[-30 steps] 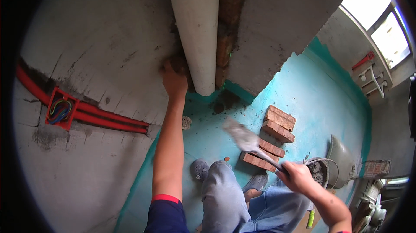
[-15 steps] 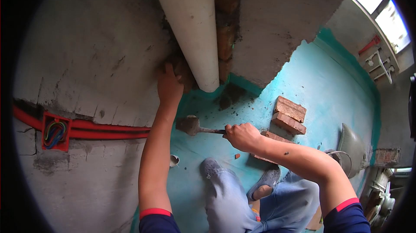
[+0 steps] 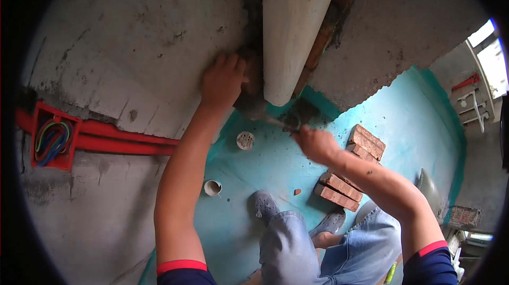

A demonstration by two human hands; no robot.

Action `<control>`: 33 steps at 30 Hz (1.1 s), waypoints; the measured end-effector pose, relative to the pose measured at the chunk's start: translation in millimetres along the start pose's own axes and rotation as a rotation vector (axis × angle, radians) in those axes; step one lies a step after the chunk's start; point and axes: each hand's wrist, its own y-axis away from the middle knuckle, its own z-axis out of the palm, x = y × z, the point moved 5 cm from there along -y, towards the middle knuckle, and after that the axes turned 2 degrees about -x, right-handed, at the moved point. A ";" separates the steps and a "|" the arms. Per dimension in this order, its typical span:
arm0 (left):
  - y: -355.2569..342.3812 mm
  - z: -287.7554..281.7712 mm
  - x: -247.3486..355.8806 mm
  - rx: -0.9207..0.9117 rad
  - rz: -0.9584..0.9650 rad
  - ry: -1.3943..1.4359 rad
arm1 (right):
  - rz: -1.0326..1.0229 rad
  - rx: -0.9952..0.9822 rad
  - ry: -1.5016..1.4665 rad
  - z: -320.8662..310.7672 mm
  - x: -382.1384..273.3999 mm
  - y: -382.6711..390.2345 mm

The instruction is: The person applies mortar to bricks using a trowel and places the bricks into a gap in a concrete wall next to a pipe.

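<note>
My left hand (image 3: pixel 224 78) is closed on a dark brick (image 3: pixel 252 71) in the corner between the grey wall (image 3: pixel 132 41) and the left side of the vertical white pipe (image 3: pixel 291 25). My right hand (image 3: pixel 315 144) grips the handle of a trowel (image 3: pixel 278 121); its blurred blade reaches just beneath the brick and my left hand, near the foot of the pipe. A dark patch (image 3: pixel 310 112) lies on the turquoise floor (image 3: pixel 244 173) by the pipe, with a white perforated drain cover (image 3: pixel 245 140) to its left.
A red electrical box (image 3: pixel 53 135) with coiled wires and red conduit runs along the left wall. Loose bricks (image 3: pixel 339 187) lie at the right, before a grey sack (image 3: pixel 427 184). A rough pillar (image 3: pixel 397 25) stands right of the pipe. A small white pipe opening (image 3: pixel 213 188) is near my left forearm.
My right hand and the trowel have moved up toward the pipe's foot and under the brick. My left hand stays at the corner. The view has shifted.
</note>
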 end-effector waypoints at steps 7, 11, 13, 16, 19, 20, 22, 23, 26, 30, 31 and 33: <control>-1.5 2.6 1.3 -0.025 0.002 -0.037 | -0.002 -0.217 -0.014 22.6 0.4 6.1; -3.6 -0.3 3.7 0.005 -0.005 -0.042 | 0.053 0.024 -0.154 33.1 -15.1 21.7; 4.8 -0.4 -3.2 0.012 0.012 -0.054 | -0.034 -0.232 -0.094 24.8 -49.1 37.0; -3.9 -1.1 -1.1 0.018 0.032 -0.092 | -0.105 -0.217 -0.012 37.3 -23.7 26.4; -4.6 0.8 3.6 -0.020 0.016 -0.116 | 0.166 -0.020 -0.127 35.9 23.8 0.7; -4.6 3.4 1.4 -0.040 0.022 -0.116 | 0.158 -0.024 -0.173 41.5 9.7 5.5; 2.5 6.5 -0.1 -0.048 0.014 -0.094 | 0.054 -0.128 -0.199 40.5 -28.7 31.7; 1.3 5.8 -6.5 -0.030 0.000 -0.095 | -0.052 -0.302 -0.126 27.0 -48.0 36.9; 2.7 4.5 -5.0 -0.023 0.006 -0.091 | -0.086 -0.242 -0.143 44.8 -20.6 17.9; -2.9 -1.6 2.2 -0.079 -0.009 -0.054 | 0.139 -0.023 -0.226 26.9 1.3 11.2; -2.8 -1.9 4.7 -0.089 -0.012 -0.039 | 0.167 -0.050 -0.304 28.3 -8.7 26.3; -3.0 -2.7 2.4 -0.067 -0.022 -0.038 | 0.069 -0.060 -0.168 15.9 -22.3 48.1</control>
